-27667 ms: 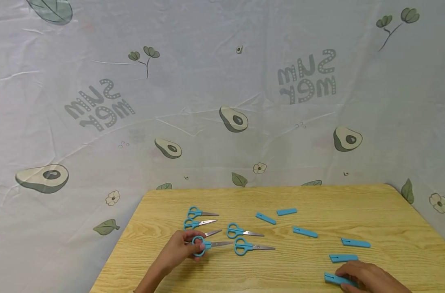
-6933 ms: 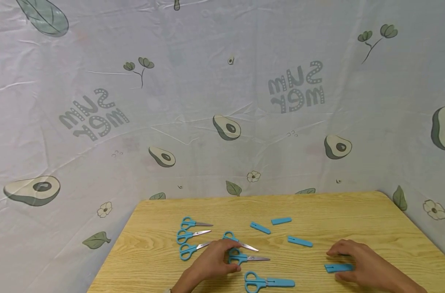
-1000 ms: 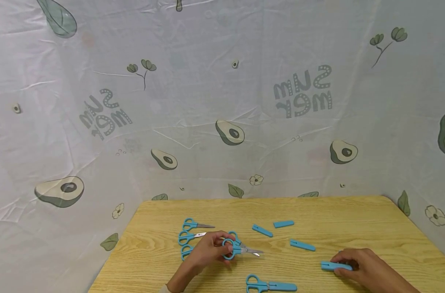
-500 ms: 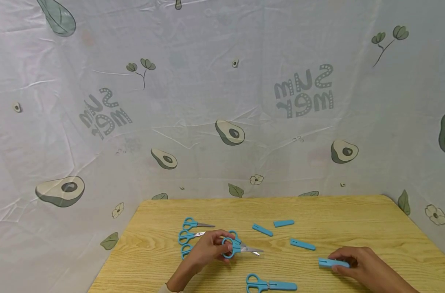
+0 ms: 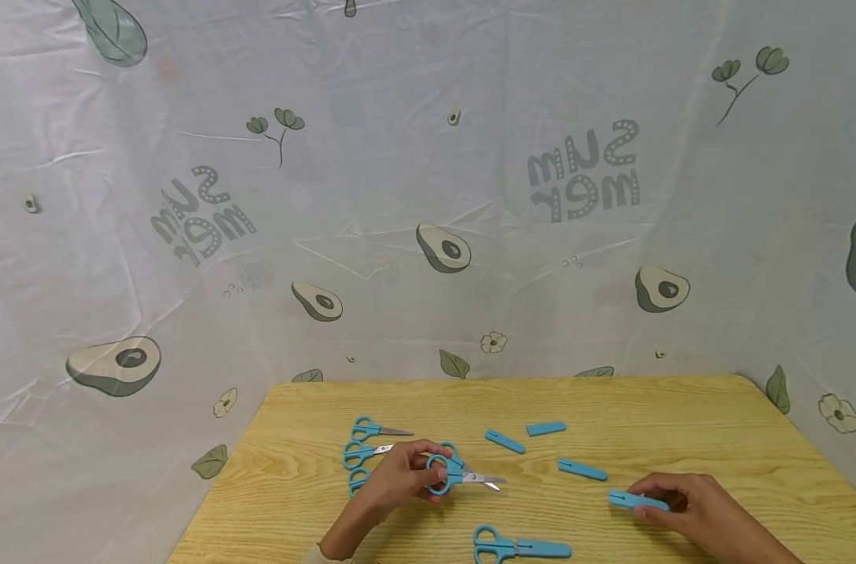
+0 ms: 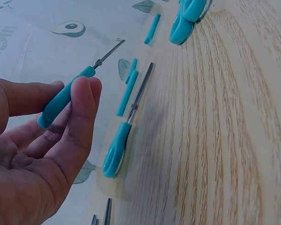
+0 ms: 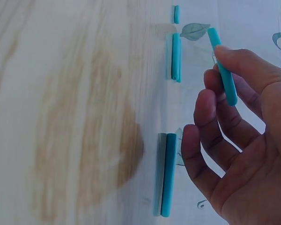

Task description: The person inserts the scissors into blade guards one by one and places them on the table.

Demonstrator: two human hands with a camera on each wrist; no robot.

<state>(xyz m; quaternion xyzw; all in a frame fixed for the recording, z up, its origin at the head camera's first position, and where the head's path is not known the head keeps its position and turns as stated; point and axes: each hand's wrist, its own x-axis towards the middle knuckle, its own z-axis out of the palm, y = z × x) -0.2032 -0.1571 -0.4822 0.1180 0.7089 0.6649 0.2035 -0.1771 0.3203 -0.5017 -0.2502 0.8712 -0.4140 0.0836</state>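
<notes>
My left hand (image 5: 406, 478) pinches a pair of scissors (image 5: 452, 474) by its blue handle between thumb and fingers. The bare metal blades point right, raised off the wooden surface in the left wrist view. Another pair of scissors (image 6: 116, 149) lies beneath and behind it. A blue blade cover (image 5: 637, 500) is pinched between the thumb and fingers of my right hand (image 5: 684, 505), its slotted end facing left towards the blades. Held scissors and cover are apart. In the right wrist view the cover (image 7: 223, 70) is tilted above the table.
Several uncovered scissors (image 5: 358, 454) lie at left, the nearest partly hidden by my left hand. Loose blue covers (image 5: 583, 470) lie centre-right and behind. Scissors with a cover on their blades (image 5: 522, 548) lie near the table's front (image 5: 413, 540). A patterned sheet (image 5: 371, 196) hangs behind.
Since 6.9 seconds ago, my left hand has lifted scissors and my right hand has picked up a cover. In the last second, the cover has moved slightly left and away from me.
</notes>
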